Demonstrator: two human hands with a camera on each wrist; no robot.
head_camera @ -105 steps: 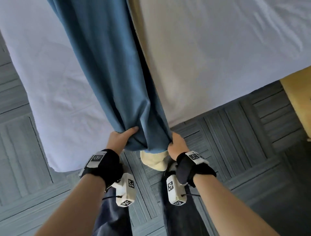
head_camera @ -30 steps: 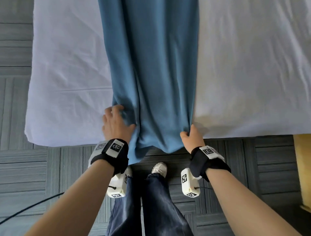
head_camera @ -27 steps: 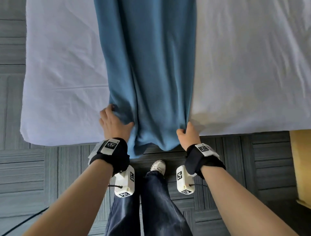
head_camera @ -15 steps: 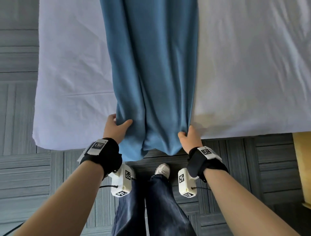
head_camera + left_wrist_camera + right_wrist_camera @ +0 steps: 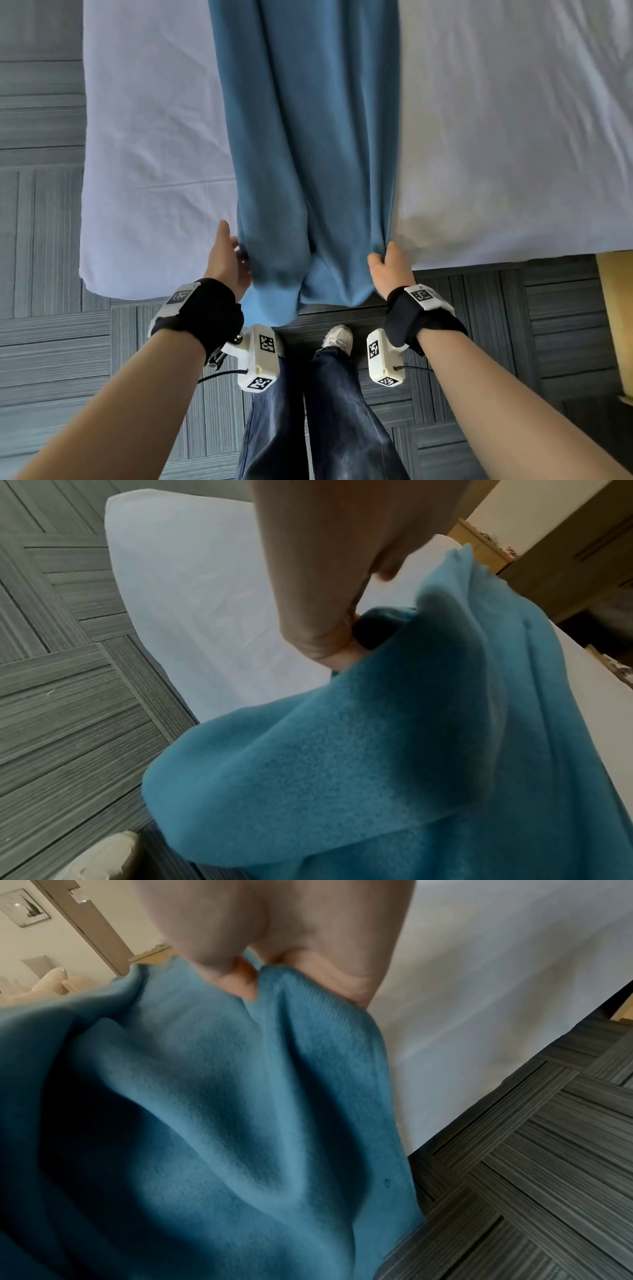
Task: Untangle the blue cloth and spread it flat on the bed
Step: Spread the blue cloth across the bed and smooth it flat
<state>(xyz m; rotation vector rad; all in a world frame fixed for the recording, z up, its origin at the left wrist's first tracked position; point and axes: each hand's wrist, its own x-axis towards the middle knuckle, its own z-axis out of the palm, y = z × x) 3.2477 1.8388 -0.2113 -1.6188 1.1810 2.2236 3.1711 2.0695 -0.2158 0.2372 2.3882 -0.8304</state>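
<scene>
A long blue cloth (image 5: 308, 137) lies bunched in lengthwise folds down the middle of the white bed (image 5: 147, 137), and its near end hangs over the bed's front edge. My left hand (image 5: 227, 255) is at the cloth's left edge; its thumb is raised off the fabric. In the left wrist view the fingers (image 5: 342, 637) reach into a dark fold of the cloth (image 5: 377, 750). My right hand (image 5: 385, 263) pinches the cloth's right edge at the bed's front edge, and the right wrist view shows thumb and fingers closed on the cloth (image 5: 205, 1096).
The white sheet is bare on both sides of the cloth. Grey tiled floor (image 5: 51, 342) lies in front, where my legs and a white shoe (image 5: 337, 337) stand. A yellow piece of furniture (image 5: 616, 308) stands at the right edge.
My left thumb has come off the cloth and now points up, with the fingers slid in at the left fold. The right hand keeps its pinch on the right edge.
</scene>
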